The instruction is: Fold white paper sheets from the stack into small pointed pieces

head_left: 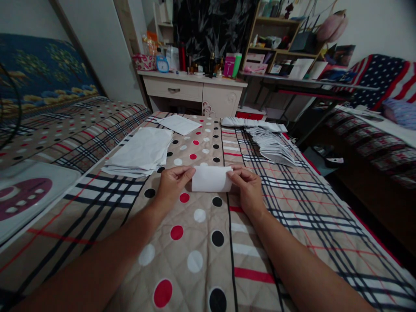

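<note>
Between my two hands is a folded white paper sheet (212, 180), held just at or over the patterned bedspread (208, 234). My left hand (173, 182) pinches its left end between thumb and fingers. At the right end, my right hand (247, 184) grips it the same way, thumb on the near face. To the left lies a stack of flat white sheets (139, 149), with a smaller white pile (180, 124) behind it. Several narrow folded white pieces (271, 145) lie in a row at the right, and another bundle (253, 124) sits behind them.
A white dresser (195, 91) with bottles and boxes stands beyond the bed. Shelves (279, 39) and a desk are at the back right. A white case with a purple oval (29, 195) lies at the left. The bed's right edge (318, 169) drops to a dark floor.
</note>
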`<state>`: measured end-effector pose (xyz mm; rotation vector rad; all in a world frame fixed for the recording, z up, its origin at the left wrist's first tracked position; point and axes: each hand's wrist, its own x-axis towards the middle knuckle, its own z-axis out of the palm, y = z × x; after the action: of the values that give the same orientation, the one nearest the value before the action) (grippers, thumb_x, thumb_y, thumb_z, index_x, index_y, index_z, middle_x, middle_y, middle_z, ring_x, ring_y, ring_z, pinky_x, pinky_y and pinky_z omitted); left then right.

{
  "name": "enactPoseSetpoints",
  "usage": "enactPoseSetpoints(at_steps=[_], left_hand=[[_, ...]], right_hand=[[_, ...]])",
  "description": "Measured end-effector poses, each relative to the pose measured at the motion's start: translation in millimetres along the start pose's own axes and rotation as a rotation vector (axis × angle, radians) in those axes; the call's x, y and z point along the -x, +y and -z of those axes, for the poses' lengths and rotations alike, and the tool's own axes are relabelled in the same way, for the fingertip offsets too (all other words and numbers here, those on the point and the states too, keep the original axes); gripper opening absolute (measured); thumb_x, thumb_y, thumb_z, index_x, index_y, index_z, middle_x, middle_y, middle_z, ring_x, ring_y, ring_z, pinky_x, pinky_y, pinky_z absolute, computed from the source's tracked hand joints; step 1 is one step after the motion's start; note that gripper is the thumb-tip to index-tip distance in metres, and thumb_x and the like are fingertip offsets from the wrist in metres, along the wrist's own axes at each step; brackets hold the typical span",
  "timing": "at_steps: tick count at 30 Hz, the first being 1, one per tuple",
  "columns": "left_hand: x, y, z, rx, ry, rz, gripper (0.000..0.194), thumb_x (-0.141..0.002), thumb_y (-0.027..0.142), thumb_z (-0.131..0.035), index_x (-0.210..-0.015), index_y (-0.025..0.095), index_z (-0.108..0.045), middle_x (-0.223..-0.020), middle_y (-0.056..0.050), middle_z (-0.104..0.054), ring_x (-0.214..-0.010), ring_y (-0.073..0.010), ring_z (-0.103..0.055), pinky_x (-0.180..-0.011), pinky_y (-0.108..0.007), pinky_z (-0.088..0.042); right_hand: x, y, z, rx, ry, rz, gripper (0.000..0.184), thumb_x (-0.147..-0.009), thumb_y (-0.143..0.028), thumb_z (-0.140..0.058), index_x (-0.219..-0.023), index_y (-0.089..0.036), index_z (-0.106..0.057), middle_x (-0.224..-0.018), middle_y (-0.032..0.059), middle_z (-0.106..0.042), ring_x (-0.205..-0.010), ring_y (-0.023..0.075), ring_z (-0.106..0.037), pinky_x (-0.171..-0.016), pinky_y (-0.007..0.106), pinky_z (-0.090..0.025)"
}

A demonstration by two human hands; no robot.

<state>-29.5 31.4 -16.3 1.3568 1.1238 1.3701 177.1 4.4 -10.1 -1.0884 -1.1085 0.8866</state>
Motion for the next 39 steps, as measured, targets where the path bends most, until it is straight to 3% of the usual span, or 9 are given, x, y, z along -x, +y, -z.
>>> enactPoseSetpoints(at_steps=[4,22,35,39], left_hand=[[0.4,0.0,-0.2,-0.011,0.016,-0.010,0.023,-0.072,0.039,-0.076,-0.083,0.018,-0.077,-0.086,-0.005,-0.076,-0.082,-0.0187,-0.068,-0.077,-0.030,-0.053],[-1.8,0.1,-2.9,0.107,0.072,0.085,0.022,-0.058,0.030,-0.084,-0.070,0.015,-0.074,-0.075,-0.005,-0.075,-0.069,-0.0161,-0.068,-0.067,-0.027,-0.053],[-0.4,4.8,-4.8,0.085,0.063,0.098,0.020,-0.060,0.026,-0.080,-0.066,0.014,-0.065,-0.066,-0.002,-0.070,-0.059,-0.0119,-0.063,-0.059,-0.023,-0.049],[-1.7,4.0,-5.4,0.077,0.044,0.121,0.023,-0.061,0.025,-0.078,-0.074,0.015,-0.062,-0.066,-0.001,-0.069,-0.059,-0.0124,-0.064,-0.055,-0.022,-0.049]], right_hand=[[1.7,-3.8,-2.4,0.020,0.042,0.013,0.021,-0.070,-0.030,-0.074,-0.054,-0.021,-0.065,-0.091,0.0051,-0.068,-0.091,0.0224,-0.062,-0.079,0.035,-0.049],[2.6,-6.5,-5.0,-0.043,0.140,-0.010,0.021,-0.063,-0.024,-0.079,-0.051,-0.018,-0.062,-0.080,0.0030,-0.068,-0.075,0.0157,-0.061,-0.067,0.028,-0.047],[0.9,-3.2,-6.6,-0.058,0.173,-0.048,0.027,-0.059,-0.023,-0.080,-0.050,-0.018,-0.055,-0.074,0.0028,-0.068,-0.072,0.0153,-0.062,-0.065,0.027,-0.049],[-1.1,-0.1,-6.8,-0.024,0.192,-0.050,0.024,-0.060,-0.023,-0.079,-0.056,-0.018,-0.056,-0.075,0.0023,-0.068,-0.070,0.0141,-0.061,-0.062,0.026,-0.048]])
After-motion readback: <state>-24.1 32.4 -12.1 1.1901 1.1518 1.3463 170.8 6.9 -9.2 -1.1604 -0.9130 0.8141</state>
